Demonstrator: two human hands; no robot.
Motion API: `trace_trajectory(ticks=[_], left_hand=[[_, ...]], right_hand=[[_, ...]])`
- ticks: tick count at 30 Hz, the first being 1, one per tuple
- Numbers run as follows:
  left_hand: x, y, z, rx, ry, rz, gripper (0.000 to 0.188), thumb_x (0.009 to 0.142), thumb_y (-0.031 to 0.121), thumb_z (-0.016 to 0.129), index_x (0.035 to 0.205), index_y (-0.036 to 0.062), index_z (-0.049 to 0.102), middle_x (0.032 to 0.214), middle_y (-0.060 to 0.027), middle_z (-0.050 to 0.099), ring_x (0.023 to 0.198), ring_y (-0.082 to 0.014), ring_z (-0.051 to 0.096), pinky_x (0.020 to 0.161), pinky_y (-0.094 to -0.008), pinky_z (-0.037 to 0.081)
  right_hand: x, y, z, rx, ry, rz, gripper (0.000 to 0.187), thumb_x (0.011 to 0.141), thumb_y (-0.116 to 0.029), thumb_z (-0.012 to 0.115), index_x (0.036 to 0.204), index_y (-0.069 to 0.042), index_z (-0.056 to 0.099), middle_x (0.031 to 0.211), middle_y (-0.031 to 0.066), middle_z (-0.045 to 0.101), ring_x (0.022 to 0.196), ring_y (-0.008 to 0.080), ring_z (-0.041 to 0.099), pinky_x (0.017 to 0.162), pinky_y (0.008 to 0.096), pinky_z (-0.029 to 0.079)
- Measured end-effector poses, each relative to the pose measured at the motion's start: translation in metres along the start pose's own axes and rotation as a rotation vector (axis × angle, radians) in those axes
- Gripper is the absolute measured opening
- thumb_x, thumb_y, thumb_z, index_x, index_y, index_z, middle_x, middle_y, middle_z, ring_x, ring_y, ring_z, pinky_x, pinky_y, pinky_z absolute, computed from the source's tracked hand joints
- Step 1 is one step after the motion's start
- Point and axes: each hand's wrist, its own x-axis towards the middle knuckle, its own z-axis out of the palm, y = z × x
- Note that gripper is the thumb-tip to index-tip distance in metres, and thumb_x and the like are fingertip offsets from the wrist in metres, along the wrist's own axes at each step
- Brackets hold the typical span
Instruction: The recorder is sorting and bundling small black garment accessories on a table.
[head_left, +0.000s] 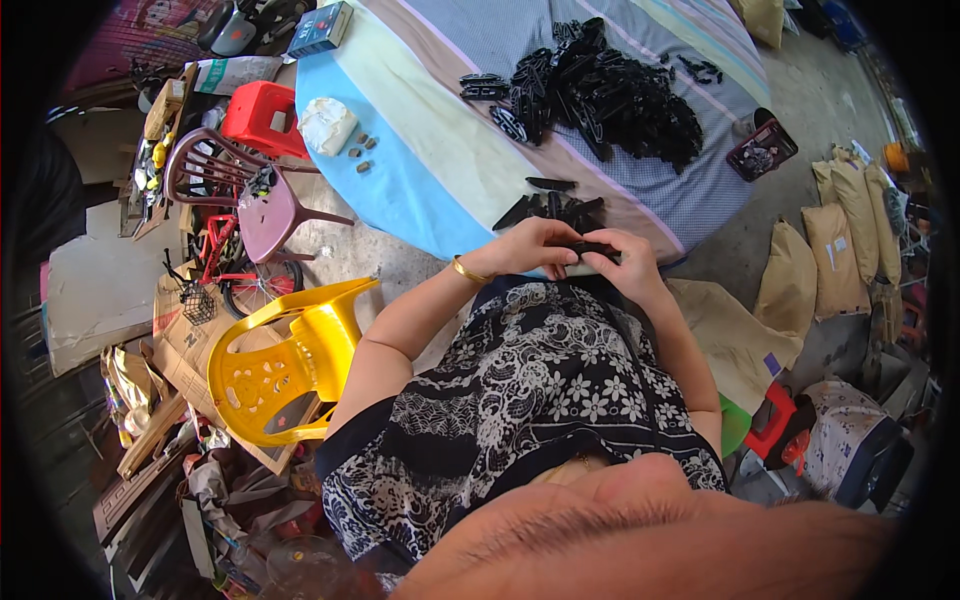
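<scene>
Both my hands meet at the near edge of the cloth-covered round table (pixel 430 130). Between them is a small black plastic piece (pixel 580 249), slim and mostly covered by my fingers. My left hand (pixel 527 247), with a gold bangle at the wrist, pinches one end. On the other end, the thumb and fingers of my right hand (pixel 627 262) are closed. Just beyond my fingers lies a small group of loose black plastic pieces (pixel 572 210). Farther off, a large heap of similar black pieces (pixel 640 105) spreads over the cloth.
A phone (pixel 762 150) stands at the table's right edge. A white bag (pixel 327 126) and several small brown lumps (pixel 363 153) lie at its left. Left are a yellow chair (pixel 325 345), purple chair (pixel 268 215) and red stool (pixel 262 118); right, brown sacks (pixel 830 255).
</scene>
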Motion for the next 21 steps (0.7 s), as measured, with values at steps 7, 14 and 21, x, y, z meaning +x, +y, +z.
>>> trace_trajectory(ticks=[7, 14, 21], left_hand=[[-0.003, -0.005, 0.012, 0.439, 0.116, 0.162, 0.029, 0.082, 0.007, 0.058, 0.109, -0.0013, 0.054, 0.078, -0.0075, 0.063, 0.064, -0.0074, 0.059, 0.058, -0.0226, 0.050], [0.004, -0.017, 0.000, 0.706, 0.245, 0.315, 0.031, 0.077, 0.006, 0.061, 0.107, 0.0012, 0.055, 0.084, -0.0144, 0.063, 0.067, -0.0216, 0.063, 0.061, -0.0305, 0.050], [0.029, -0.034, -0.034, 1.177, 0.443, 0.500, 0.023, 0.072, 0.017, 0.065, 0.092, 0.0074, 0.062, 0.084, -0.0109, 0.060, 0.091, -0.0311, 0.050, 0.082, -0.0351, 0.042]], right_hand=[[0.001, -0.004, -0.006, -0.108, -0.210, 0.133, 0.028, 0.073, -0.013, 0.067, 0.098, 0.000, 0.062, 0.081, 0.0119, 0.064, 0.065, 0.0183, 0.060, 0.060, 0.0280, 0.046], [0.014, 0.029, 0.004, -0.111, -0.165, 0.046, 0.028, 0.072, -0.013, 0.068, 0.097, -0.002, 0.062, 0.080, 0.0092, 0.064, 0.065, 0.0175, 0.060, 0.059, 0.0280, 0.046], [0.094, 0.113, -0.044, -0.595, 0.383, 0.118, 0.029, 0.078, -0.020, 0.062, 0.104, -0.007, 0.061, 0.088, 0.0124, 0.060, 0.078, 0.0272, 0.060, 0.068, 0.0371, 0.048]])
